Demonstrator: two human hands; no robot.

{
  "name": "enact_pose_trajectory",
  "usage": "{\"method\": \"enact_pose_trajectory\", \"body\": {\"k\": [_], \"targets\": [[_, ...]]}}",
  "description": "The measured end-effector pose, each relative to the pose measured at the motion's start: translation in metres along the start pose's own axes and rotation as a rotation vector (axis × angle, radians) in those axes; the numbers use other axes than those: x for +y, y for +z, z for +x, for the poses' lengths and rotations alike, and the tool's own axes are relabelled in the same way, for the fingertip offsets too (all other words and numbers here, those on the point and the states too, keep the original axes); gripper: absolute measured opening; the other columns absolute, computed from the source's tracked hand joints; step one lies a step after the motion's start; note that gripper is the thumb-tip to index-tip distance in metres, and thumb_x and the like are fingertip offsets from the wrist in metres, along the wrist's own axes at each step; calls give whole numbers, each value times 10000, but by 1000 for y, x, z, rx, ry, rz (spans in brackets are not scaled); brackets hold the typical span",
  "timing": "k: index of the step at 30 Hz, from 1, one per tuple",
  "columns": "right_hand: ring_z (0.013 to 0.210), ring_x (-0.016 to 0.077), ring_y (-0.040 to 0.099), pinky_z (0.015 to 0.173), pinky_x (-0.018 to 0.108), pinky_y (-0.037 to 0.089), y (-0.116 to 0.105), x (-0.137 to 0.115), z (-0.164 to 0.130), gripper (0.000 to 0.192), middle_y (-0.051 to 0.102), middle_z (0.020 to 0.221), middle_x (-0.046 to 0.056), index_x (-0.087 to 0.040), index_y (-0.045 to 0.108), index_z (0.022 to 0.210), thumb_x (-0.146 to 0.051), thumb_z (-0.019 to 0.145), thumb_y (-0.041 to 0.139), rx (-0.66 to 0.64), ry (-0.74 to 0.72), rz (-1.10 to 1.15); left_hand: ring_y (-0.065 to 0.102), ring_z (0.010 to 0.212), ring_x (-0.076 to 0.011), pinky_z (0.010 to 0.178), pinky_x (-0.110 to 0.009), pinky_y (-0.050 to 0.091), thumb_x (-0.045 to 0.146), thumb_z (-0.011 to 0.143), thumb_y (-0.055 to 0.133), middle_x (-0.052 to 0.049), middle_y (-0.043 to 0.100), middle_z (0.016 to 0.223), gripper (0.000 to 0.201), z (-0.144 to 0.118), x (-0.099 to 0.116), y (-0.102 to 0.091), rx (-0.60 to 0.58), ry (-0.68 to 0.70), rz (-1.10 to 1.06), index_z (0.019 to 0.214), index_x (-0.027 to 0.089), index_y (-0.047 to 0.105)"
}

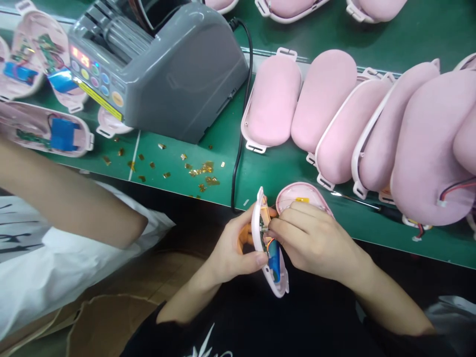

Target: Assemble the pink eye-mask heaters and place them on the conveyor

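Pink half-shell (268, 248) with a blue battery and a small circuit board inside is held on edge just off the near edge of the green work table (293, 168), over the person's lap. From the head camera, the left hand (232, 248) wraps it from behind, thumb pressed on the lower rim, fingers closed around the back. The right hand (310, 238) is closed in a pinch, its fingertips (273, 229) pressed onto the board area inside the shell; what they pinch is too small to tell. Just behind the right hand a second pink shell half (303, 196) lies partly on the table edge, touching or nearly touching the knuckles. A row of pink padded covers (334, 109) runs along the table to the right. A grey tape dispenser (163, 69) stands at the upper left, its black cable (238, 148) trailing to the table edge, with gold tape scraps (203, 168) strewn before it. Another person's forearm (67, 198) crosses the left side.
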State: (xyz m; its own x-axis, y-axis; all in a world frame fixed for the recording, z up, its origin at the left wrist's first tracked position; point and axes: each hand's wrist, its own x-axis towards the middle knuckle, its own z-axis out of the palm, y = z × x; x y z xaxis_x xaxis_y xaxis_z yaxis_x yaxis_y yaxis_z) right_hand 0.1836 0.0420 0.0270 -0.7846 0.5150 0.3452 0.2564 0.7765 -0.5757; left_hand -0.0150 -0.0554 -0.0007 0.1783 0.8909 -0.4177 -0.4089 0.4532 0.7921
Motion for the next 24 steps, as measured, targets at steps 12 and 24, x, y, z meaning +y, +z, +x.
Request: {"method": "enact_pose_trajectory", "body": {"k": [12,24], "targets": [[1006,223,666,911,367,557,-17,22,6,116,760,1095,75,-174,705,1116,-275,1061,724,33,82,84,771,953,-282,815,-337,652,575,745,960,-127,795,1206,911,-7,3,1,73,-38,46,1515,192,657],[910,182,648,741,327,498,-19,3,-53,189,776,1022,23,-216,737,1186,-110,1075,628,-106,119,-94,816,1011,-364,880,-484,712,746,860,754,-165,798,1293,996,-12,-11,-6,114,-93,-205,1645,202,471]]}}
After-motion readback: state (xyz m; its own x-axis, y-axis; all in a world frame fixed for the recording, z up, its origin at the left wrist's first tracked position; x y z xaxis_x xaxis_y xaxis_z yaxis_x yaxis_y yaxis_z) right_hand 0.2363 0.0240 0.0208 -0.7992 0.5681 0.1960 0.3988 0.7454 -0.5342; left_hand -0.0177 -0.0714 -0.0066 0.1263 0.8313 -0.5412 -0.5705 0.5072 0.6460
